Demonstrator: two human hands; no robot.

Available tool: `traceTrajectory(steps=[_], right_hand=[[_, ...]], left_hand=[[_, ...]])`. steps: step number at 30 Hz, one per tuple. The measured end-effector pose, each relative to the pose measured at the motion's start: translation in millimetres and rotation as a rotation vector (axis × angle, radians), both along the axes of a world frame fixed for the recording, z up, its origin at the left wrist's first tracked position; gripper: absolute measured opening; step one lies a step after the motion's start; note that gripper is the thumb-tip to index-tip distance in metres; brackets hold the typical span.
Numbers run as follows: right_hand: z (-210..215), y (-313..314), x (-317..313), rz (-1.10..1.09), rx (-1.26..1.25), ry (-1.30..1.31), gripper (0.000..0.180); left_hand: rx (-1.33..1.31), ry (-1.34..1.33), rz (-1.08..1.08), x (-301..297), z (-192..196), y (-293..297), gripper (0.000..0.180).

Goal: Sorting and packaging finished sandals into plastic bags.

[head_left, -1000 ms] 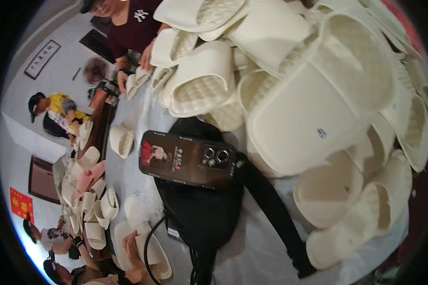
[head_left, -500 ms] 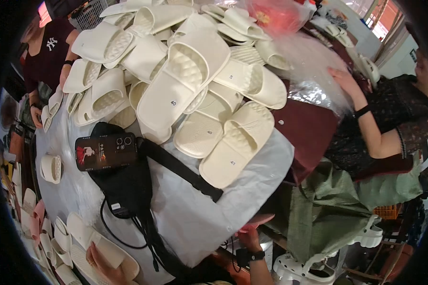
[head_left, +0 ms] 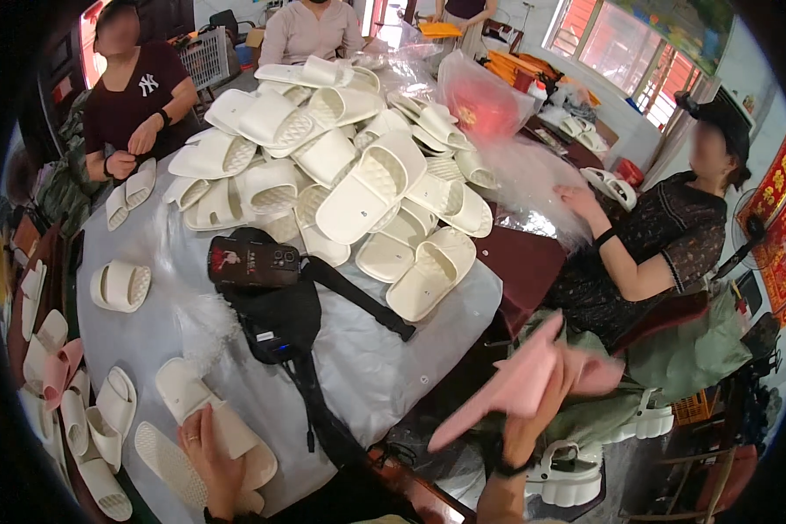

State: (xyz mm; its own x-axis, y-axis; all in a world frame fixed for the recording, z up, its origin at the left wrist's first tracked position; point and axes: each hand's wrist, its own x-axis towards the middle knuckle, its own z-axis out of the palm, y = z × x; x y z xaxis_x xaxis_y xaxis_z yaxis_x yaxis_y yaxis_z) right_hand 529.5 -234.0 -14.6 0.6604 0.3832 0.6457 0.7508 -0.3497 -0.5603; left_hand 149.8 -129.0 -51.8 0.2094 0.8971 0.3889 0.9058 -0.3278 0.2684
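My left hand (head_left: 211,456) is at the near left of the table, fingers closed at the edge of the strap of a white slide slipper (head_left: 246,434). A second white slipper (head_left: 159,458) lies beside it, sole partly under my wrist. Raised past the table's right edge, my right hand (head_left: 541,412) grips pink slippers (head_left: 504,382), blurred by motion; they look like a pair. A big heap of cream slippers (head_left: 351,199) covers the far middle of the table, some lying sole up or on their sides.
A phone (head_left: 251,260) rests on a black bag (head_left: 275,319) with straps on the grey-covered table (head_left: 371,375). White and pink slippers stand at the left. Co-workers sit left (head_left: 135,96), far (head_left: 313,35) and right (head_left: 642,227). White clogs (head_left: 568,472) and green sacks lie below right.
My right hand has risen from low beside the table, bringing the pink slippers up into fuller view. My left hand stays at the white slipper. The view has tilted up, showing more people.
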Motion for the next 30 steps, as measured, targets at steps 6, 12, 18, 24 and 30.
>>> traceTrajectory(steps=[6,12,18,24,30], right_hand=[[117.5,133.5,115.3,0.397,-0.064,-0.413,0.043],[15.4,257.7,176.2,0.119,-0.496,-0.654,0.048],[-97.7,279.2,154.2,0.181,-0.650,-0.177,0.061],[-60.2,245.4,247.9,0.280,-0.348,-0.711,0.049],[27.0,200.7,38.8,0.764,-0.293,-0.154,0.029]], left_hand=[[-0.018,-0.070,-0.026,0.1,16.0,-0.4,0.067],[-0.014,-0.110,-0.036,-6.7,9.4,-5.3,0.068],[-0.007,-0.109,0.035,-11.8,5.3,-13.0,0.070],[0.013,-0.168,-0.071,1.7,9.7,8.8,0.073],[0.180,-0.363,-0.003,-25.2,16.7,-4.0,0.078]])
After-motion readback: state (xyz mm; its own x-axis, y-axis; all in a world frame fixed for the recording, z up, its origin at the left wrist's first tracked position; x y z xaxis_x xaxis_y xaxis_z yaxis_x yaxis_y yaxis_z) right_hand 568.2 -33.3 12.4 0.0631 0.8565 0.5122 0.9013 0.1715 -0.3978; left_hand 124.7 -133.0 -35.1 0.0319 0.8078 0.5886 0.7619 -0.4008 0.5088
